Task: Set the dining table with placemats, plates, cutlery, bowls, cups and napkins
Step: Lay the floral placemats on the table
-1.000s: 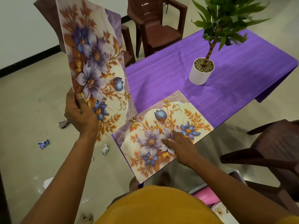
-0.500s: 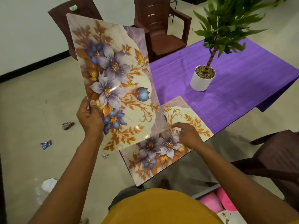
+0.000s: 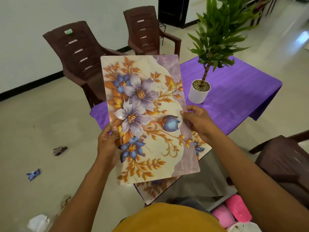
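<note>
I hold a floral placemat (image 3: 147,118) up in the air in front of me, over the near corner of the table. My left hand (image 3: 108,144) grips its left edge with the thumb on the printed face. My right hand (image 3: 199,123) grips its right edge. A second floral placemat (image 3: 199,148) lies flat on the purple tablecloth (image 3: 237,97) at the near corner, mostly hidden behind the held one; only its edges show.
A potted green plant in a white pot (image 3: 199,91) stands on the table. Brown plastic chairs stand at the far side (image 3: 80,54) (image 3: 145,29) and at the right (image 3: 284,164). Pink items (image 3: 234,210) sit in a container by my feet. Litter (image 3: 33,174) lies on the floor.
My right hand has left the placemat lying on the table and taken the right edge of the raised one. The raised placemat has moved right, in front of me.
</note>
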A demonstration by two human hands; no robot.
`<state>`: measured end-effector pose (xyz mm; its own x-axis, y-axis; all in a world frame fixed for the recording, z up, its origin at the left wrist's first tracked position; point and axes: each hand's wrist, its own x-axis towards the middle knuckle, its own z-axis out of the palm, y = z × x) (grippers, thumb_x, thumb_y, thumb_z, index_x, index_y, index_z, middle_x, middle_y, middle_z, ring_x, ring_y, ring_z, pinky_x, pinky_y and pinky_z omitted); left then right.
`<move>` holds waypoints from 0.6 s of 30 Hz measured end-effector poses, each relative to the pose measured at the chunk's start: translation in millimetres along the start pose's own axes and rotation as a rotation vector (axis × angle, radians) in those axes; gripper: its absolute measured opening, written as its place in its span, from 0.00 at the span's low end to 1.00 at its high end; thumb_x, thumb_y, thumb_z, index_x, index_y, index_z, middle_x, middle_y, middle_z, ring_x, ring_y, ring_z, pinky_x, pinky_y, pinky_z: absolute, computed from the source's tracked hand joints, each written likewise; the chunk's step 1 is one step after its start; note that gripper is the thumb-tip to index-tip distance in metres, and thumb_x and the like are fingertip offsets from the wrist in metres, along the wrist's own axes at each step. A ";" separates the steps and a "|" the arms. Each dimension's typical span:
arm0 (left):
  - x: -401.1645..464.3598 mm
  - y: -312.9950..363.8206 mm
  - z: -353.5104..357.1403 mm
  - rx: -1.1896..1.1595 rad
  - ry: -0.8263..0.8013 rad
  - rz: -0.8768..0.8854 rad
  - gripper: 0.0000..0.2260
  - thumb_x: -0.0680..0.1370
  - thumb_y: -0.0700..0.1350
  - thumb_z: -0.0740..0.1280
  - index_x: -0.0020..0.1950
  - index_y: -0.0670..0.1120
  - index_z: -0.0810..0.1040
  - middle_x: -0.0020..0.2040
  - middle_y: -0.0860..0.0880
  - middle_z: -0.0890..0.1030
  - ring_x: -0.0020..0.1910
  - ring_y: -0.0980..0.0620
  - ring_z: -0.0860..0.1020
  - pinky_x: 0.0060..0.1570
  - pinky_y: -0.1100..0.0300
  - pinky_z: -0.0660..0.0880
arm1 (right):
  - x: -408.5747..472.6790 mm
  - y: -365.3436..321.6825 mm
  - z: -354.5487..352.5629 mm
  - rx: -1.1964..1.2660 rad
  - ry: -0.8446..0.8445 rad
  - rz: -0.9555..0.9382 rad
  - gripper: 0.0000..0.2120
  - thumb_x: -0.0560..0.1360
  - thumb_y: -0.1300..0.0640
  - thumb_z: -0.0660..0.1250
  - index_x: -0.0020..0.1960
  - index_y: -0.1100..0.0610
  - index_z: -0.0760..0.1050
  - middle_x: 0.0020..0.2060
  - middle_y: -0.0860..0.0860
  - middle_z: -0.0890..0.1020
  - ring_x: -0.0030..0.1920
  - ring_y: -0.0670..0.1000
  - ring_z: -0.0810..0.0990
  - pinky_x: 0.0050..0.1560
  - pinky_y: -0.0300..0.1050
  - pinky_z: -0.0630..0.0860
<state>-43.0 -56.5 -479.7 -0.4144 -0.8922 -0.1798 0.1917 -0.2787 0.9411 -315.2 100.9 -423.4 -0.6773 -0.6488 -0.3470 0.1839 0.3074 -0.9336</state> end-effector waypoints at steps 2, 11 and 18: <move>-3.5 -3.0 1.0 -0.021 -0.028 -0.016 0.22 0.81 0.49 0.65 0.74 0.43 0.76 0.68 0.43 0.81 0.66 0.37 0.80 0.65 0.41 0.78 | -2.9 5.7 4.1 0.019 0.087 -0.027 0.09 0.77 0.59 0.74 0.57 0.54 0.81 0.50 0.54 0.87 0.47 0.54 0.85 0.45 0.49 0.80; -14.0 -9.7 37.0 0.025 -0.090 -0.064 0.15 0.87 0.46 0.59 0.71 0.47 0.77 0.65 0.48 0.84 0.63 0.44 0.83 0.60 0.50 0.82 | -8.7 15.4 -21.7 0.238 0.225 -0.135 0.13 0.77 0.67 0.72 0.59 0.56 0.81 0.49 0.55 0.87 0.48 0.52 0.86 0.44 0.44 0.82; -1.0 -30.1 73.1 -0.041 -0.129 -0.226 0.26 0.84 0.59 0.58 0.77 0.46 0.73 0.71 0.41 0.79 0.70 0.37 0.77 0.73 0.33 0.68 | 19.1 9.4 -64.0 0.310 0.170 -0.153 0.11 0.76 0.69 0.72 0.54 0.57 0.83 0.39 0.48 0.85 0.44 0.50 0.85 0.46 0.44 0.83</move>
<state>-113.3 -21.2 -487.0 -0.5602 -0.7537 -0.3436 0.1166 -0.4824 0.8681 -372.0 136.0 -433.2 -0.8171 -0.5382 -0.2067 0.2610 -0.0257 -0.9650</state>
